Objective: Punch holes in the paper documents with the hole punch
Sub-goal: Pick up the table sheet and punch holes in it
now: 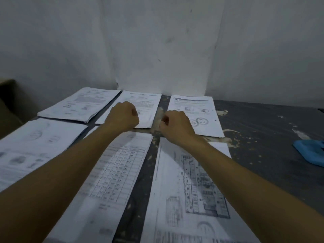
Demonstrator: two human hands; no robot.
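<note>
Printed papers (184, 199) nearest, both fists' grip curled together, empty: left hand (122, 116), right hand (177, 126).

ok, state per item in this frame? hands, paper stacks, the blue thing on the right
left hand: fingers curled, over the far middle stack; grip not visible
right hand: fingers curled, between far middle and far right stacks; grip not visible
far right stack: flat, two holes along its right edge
far middle stack: flat, partly under the left hand
blue thing: lying on the table, untouched, cut off by the frame
</note>
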